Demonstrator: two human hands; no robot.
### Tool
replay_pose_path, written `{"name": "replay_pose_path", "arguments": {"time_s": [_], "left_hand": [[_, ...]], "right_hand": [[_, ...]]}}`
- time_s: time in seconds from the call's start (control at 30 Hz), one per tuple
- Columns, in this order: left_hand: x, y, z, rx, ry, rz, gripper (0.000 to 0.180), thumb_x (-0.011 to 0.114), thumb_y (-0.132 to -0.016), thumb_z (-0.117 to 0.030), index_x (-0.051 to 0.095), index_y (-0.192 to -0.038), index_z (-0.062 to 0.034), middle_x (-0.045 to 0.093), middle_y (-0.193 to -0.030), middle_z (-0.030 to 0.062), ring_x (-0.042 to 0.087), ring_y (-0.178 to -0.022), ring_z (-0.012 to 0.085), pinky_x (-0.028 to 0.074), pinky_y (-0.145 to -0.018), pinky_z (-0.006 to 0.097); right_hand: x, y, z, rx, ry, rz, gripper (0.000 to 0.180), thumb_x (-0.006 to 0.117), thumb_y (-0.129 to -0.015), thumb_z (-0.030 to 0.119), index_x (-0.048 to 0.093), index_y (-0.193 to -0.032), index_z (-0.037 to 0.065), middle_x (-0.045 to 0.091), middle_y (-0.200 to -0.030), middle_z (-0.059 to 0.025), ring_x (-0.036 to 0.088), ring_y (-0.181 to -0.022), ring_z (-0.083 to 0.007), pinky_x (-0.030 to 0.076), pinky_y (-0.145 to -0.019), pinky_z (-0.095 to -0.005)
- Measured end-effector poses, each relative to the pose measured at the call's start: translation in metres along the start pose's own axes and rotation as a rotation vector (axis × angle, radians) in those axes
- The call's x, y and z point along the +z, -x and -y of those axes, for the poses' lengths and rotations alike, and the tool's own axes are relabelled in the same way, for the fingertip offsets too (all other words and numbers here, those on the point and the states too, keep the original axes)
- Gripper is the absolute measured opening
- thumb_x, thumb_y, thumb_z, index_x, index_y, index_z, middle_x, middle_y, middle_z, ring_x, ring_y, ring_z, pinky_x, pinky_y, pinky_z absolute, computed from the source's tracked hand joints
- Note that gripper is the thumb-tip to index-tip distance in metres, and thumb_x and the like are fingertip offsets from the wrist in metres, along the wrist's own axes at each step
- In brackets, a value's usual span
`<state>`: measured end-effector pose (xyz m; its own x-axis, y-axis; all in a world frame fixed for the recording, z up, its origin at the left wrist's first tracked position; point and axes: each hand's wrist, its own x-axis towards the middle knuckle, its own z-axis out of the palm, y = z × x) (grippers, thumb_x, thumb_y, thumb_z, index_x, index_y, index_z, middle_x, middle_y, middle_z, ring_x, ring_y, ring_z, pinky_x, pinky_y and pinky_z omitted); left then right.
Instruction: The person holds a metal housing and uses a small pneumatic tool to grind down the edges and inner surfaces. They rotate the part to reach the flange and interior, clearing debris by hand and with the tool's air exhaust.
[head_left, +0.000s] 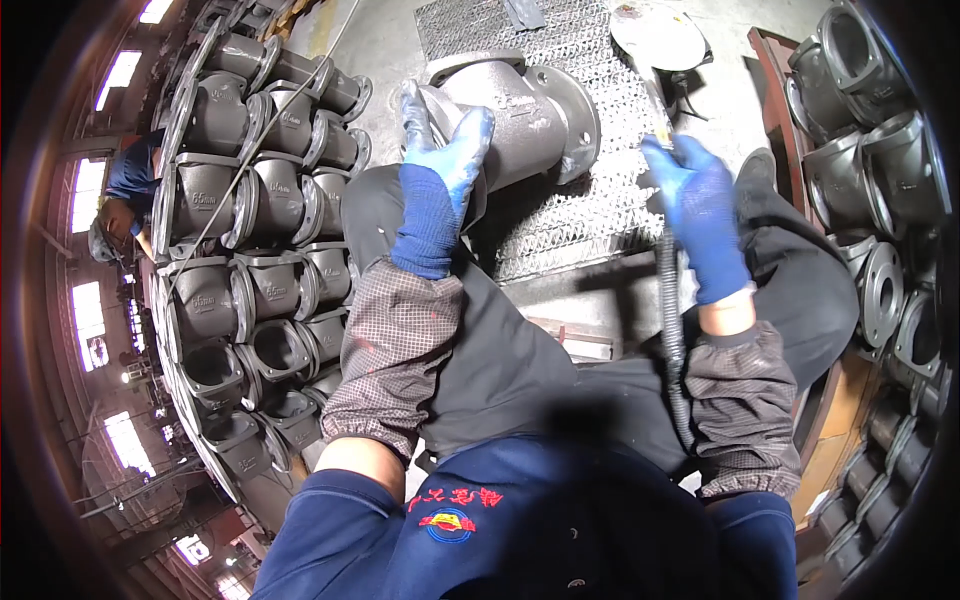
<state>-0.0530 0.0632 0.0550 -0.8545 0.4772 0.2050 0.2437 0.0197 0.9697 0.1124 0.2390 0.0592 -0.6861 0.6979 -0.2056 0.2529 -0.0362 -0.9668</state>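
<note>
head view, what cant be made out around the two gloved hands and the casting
- Head view: the tool in the right hand is hidden by the glove; only its hose shows.
- Near side of the grey casting is covered by the left hand.
- Castings at right are bent and cut by the rim.

Rows of grey cast valve bodies (250, 230) stacked at left, more castings (870, 150) piled at right, another worker in blue (125, 190) bending beyond the stack, bright factory windows (88, 195) behind.
</note>
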Motion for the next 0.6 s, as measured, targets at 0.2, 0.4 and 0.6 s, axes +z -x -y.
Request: {"name": "replay_pose_path", "arguments": {"time_s": [0.2,0.4,0.6], "left_hand": [[-0.010,0.005,-0.033,-0.176,-0.240,0.080,0.079,0.068,-0.084,-0.014,0.023,-0.147,0.0012,0.048,-0.130,0.0108,0.050,-0.109,0.0137,0.042,-0.093,0.025],[-0.024,0.004,-0.024,-0.106,-0.347,0.114,0.081,0.070,-0.083,-0.014,0.024,-0.148,-0.0023,0.060,-0.109,0.0098,0.056,-0.084,0.0100,0.050,-0.074,0.024],[-0.035,-0.008,-0.010,-0.064,-0.480,0.122,0.080,0.066,-0.082,-0.010,0.024,-0.150,-0.0102,0.060,-0.086,0.0043,0.051,-0.066,0.0077,0.048,-0.060,0.023]], "right_hand": [[-0.077,-0.034,-0.104,-0.305,0.878,-0.415,0.035,0.059,-0.092,0.029,0.062,-0.108,-0.002,0.066,-0.079,-0.0153,0.064,-0.066,-0.0225,0.051,-0.064,-0.0340],[-0.053,0.011,-0.008,0.242,-0.086,0.489,0.040,0.044,-0.099,0.036,0.059,-0.113,0.002,0.070,-0.079,-0.0103,0.056,-0.049,-0.0079,0.042,-0.045,-0.0208],[-0.002,0.058,-0.026,0.430,-0.711,0.438,0.042,0.054,-0.094,0.014,0.047,-0.132,-0.001,0.066,-0.110,-0.0102,0.054,-0.064,-0.0018,0.035,-0.048,-0.0125]]}}
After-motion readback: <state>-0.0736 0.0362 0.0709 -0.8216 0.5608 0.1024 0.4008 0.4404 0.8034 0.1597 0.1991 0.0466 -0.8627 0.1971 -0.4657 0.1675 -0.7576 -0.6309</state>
